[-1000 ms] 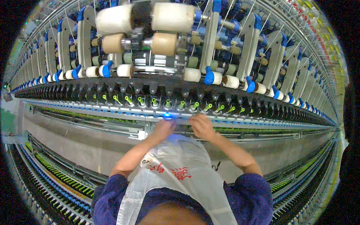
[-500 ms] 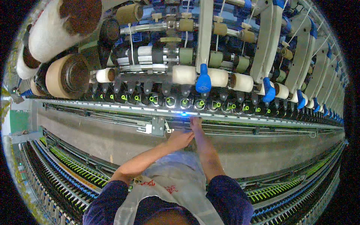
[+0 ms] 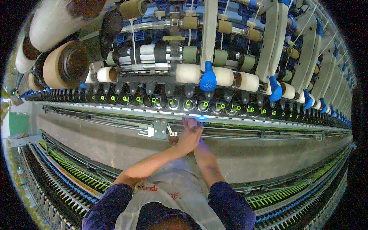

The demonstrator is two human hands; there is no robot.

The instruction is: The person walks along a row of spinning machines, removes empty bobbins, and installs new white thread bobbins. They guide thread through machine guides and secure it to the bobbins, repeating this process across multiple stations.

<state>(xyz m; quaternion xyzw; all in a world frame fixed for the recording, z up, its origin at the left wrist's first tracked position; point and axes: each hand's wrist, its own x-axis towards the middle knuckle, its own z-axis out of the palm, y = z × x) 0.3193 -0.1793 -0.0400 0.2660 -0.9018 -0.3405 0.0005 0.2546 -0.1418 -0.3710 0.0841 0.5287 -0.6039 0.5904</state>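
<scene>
Both of my hands meet just under the metal rail along the front of a spinning frame. My left hand is closed, its fingers bent and pressed together near a glowing blue light; what they hold is too small to tell. Partly behind it, my right hand reaches up to the rail's lower edge, and its fingertips are hidden. Above the rail runs a row of spindles with bright green tube tips. A grey bracket with a white lever sits left of my hands.
White rollers and pressure arms with blue handles overhang the spindles. Large white and tan rolls stick out at upper left. Behind me, another machine with rows of green tubes borders the concrete aisle floor.
My right hand has shifted left along the rail, now partly behind my left hand. My left hand has risen slightly toward the rail. The blue light appears farther right.
</scene>
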